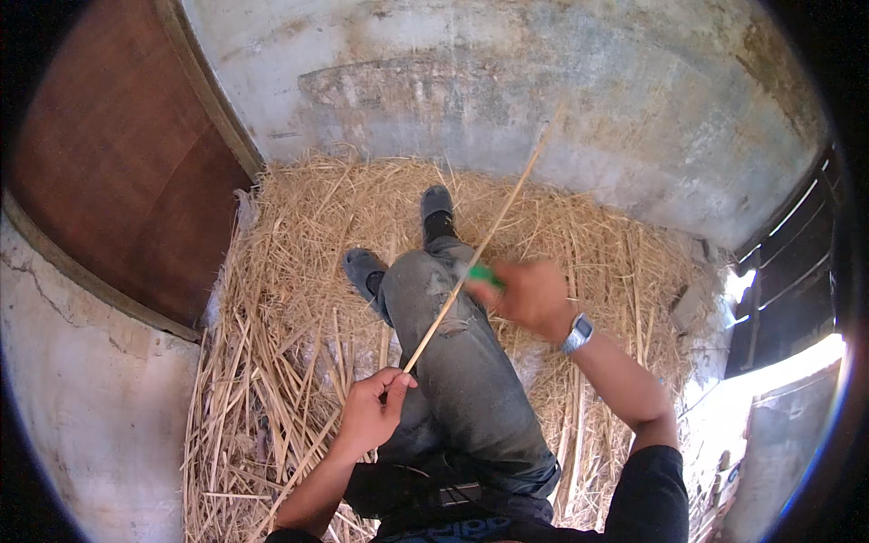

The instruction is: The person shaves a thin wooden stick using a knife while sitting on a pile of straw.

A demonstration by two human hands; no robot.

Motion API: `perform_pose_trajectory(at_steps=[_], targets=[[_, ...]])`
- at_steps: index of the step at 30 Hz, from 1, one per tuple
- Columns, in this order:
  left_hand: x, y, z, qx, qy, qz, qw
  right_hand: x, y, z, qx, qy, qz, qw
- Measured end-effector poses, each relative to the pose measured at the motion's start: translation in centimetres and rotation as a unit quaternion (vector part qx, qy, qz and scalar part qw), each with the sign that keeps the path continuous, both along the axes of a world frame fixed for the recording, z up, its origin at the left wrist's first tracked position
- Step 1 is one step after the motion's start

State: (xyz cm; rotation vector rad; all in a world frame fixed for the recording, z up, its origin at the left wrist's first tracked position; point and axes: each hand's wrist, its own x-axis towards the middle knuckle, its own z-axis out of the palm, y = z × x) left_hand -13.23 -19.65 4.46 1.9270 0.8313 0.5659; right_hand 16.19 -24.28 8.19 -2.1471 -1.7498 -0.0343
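A long, thin, straw-coloured stick point(499, 220) slants across my raised thigh, its far end pointing up toward the wall. My left hand point(374, 409) pinches the near end between thumb and fingers. Around a small green-handled tool point(486, 275) my right hand point(532, 299) is closed, with a watch point(577, 334) on that wrist. The tool meets the stick about midway along it. Motion blurs its front part, so whether it is a knife blade cannot be made out.
Loose straw and split stalks point(272, 362) cover the floor around my crossed legs point(453, 362). A stained plaster wall point(507, 81) stands ahead. To the left is a brown door panel point(127, 154); at right, dark slats point(792, 271) with bright gaps.
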Motion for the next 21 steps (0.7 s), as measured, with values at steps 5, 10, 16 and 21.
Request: perform_pose_trajectory(at_steps=[5, 10, 16, 21], targets=[[-0.3, -0.2, -0.6, -0.010, 0.018, 0.004, 1.000, -1.5, -0.9, -1.4, 0.004, -0.021, 0.005, 1.000], [-0.5, -0.8, -0.4, 0.020, 0.013, 0.013, 1.000, 3.1, -0.1, -0.8, 0.077, -0.023, -0.077, 0.994], [-0.1, -1.1, 0.0, 0.037, 0.035, 0.028, 0.998, -2.8, -2.1, 0.9, -0.041, -0.005, 0.057, 0.998], [0.0, -1.0, -0.4, 0.026, 0.014, 0.023, 0.999, -3.0, -2.4, -0.4, -0.031, 0.015, 0.053, 0.998]])
